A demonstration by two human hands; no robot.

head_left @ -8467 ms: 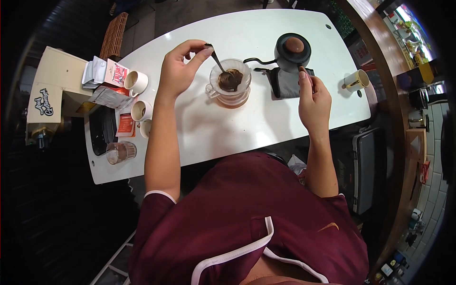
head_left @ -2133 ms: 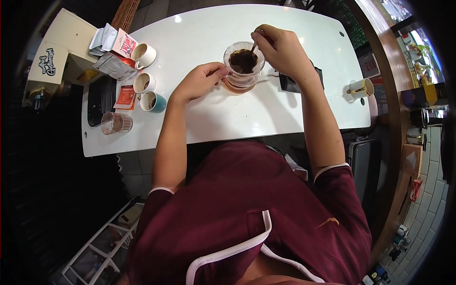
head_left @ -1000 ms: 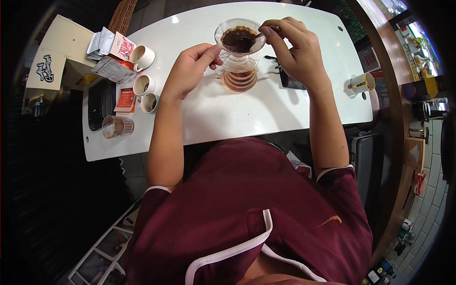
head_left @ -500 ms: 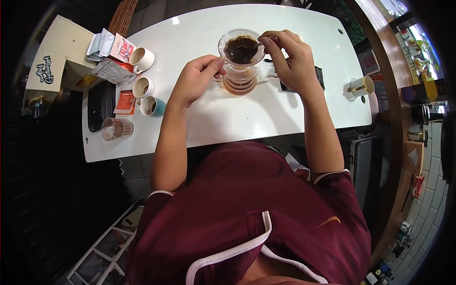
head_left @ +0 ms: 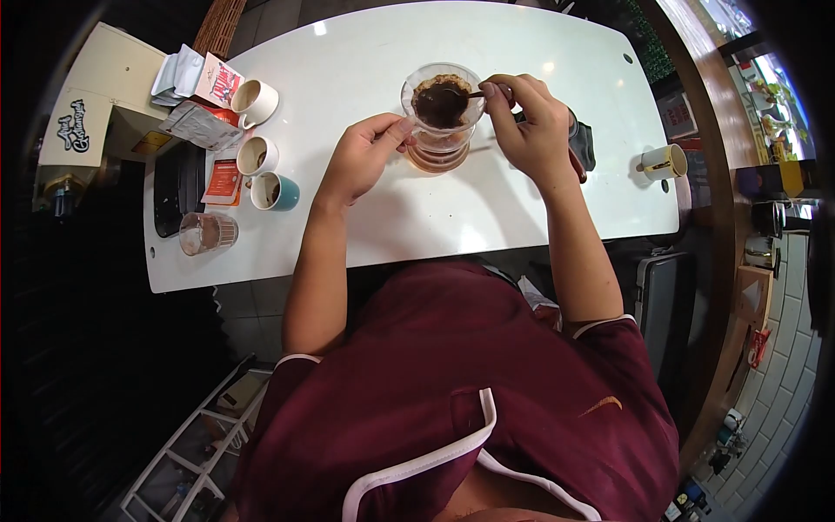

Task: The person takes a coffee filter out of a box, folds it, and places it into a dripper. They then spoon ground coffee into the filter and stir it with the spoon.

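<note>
A clear pour-over dripper (head_left: 477, 115) with a paper filter sits on a glass coffee server (head_left: 437, 160). Dark wet coffee (head_left: 440, 104) fills the filter. My left hand (head_left: 361, 158) pinches the dripper's near left side, thumb and fingers together. Between the thumb and fingers of my right hand (head_left: 532, 126) is the handle of a spoon (head_left: 477, 94), which reaches over the rim into the coffee; its bowl is hard to make out. A little coffee shows in the bottom of the server. Behind my right wrist lies a black object (head_left: 584, 146), partly hidden.
Along the left of the white table (head_left: 374, 228) stand a white mug (head_left: 257, 103), another white cup (head_left: 258, 155), a teal cup (head_left: 277, 192) and a ribbed glass (head_left: 209, 233). Coffee bags (head_left: 204, 122) lean near a cream machine (head_left: 104, 96). A patterned cup (head_left: 665, 163) is at the right edge.
My right hand has shifted slightly down with the spoon, uncovering more of the black object. The coffee's surface looks stirred differently. My left hand keeps its hold; the view has tilted a little.
</note>
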